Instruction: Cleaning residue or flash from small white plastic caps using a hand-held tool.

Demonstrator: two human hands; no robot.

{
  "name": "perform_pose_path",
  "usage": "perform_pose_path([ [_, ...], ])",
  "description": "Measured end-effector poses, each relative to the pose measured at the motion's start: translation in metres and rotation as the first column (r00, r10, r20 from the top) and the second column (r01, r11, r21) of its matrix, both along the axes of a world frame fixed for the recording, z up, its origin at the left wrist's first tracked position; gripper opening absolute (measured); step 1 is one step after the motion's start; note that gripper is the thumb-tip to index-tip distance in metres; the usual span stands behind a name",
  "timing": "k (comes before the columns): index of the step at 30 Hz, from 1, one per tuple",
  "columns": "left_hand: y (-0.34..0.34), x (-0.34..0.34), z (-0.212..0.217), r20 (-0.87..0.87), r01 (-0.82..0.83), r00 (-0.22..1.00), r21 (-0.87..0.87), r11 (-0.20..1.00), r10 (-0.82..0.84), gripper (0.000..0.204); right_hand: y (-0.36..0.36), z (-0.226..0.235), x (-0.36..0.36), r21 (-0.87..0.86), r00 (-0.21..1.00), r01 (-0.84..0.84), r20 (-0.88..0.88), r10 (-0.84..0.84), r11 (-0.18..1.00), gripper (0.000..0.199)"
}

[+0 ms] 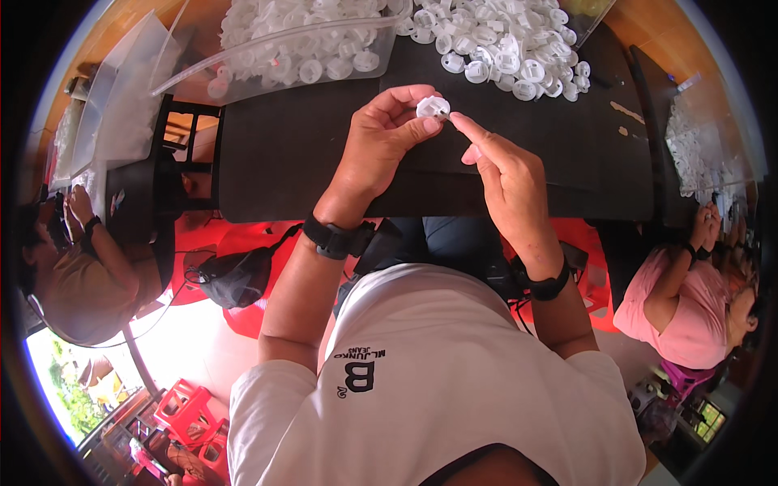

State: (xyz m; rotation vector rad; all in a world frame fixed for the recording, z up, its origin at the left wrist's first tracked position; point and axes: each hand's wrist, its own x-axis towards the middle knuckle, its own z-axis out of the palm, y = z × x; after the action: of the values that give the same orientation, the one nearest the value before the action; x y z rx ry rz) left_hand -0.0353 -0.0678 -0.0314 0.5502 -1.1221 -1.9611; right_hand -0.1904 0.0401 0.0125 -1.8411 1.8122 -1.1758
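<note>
- So the left hand [381, 142] is pinching a small white plastic cap [433, 106] up above the black table [308, 154]. Thumb and curled fingers are closed snug round the cap's left side, so it's a tight pinch with no gap showing.
- The right hand [506, 182] comes in from the other side with the index finger [470, 128] stretched out straight. Its tip sits right at the cap's right edge, touching it as far as I can tell. The rest of that hand is loosely folded and not wrapped round anything, so it's more of a poke than a grab.
- The cap itself is held in the air between the two hands, roughly over the middle of the table, not lying on it.
- Both wrists have black bands: one on the left [336, 237], one on the right [545, 285].
- At the far edge of the table there's a loose heap of white caps [502, 44], same sort of part, well apart from the hands.
- Left of that heap is a clear plastic tub [292, 53] also full of them.
- Another person in a brown shirt [77, 283] sits off to the left, and one in a pink shirt [689, 308] off to the right, each with their own hands busy.
</note>
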Motion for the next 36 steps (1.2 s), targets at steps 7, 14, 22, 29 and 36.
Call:
perform_pose_path([
  [7,-0.001,0.000,-0.004,0.004,-0.003,1.000,-0.052,0.999,0.003,0.030,-0.002,-0.002,-0.003,0.020,1.000,-0.011,0.003,0.011,1.000,0.044],
  [14,-0.001,-0.001,-0.005,0.000,-0.009,1.000,-0.058,0.998,0.009,0.029,-0.003,-0.001,-0.001,0.026,0.999,-0.020,0.031,0.020,0.999,0.044],
  [22,0.000,-0.001,-0.007,0.008,-0.030,0.999,-0.063,0.998,0.030,0.029,-0.003,0.003,0.003,0.056,1.000,0.015,-0.027,-0.013,0.998,0.042],
  [29,0.001,-0.004,-0.007,0.020,-0.062,0.998,-0.114,0.992,0.064,0.027,-0.005,0.007,0.004,0.047,0.995,0.026,-0.099,-0.021,0.999,0.039],
  [36,0.003,-0.006,-0.006,0.083,-0.081,0.992,-0.164,0.983,0.095,0.027,-0.007,0.011,-0.001,0.042,0.961,0.010,-0.276,0.002,0.999,0.038],
])
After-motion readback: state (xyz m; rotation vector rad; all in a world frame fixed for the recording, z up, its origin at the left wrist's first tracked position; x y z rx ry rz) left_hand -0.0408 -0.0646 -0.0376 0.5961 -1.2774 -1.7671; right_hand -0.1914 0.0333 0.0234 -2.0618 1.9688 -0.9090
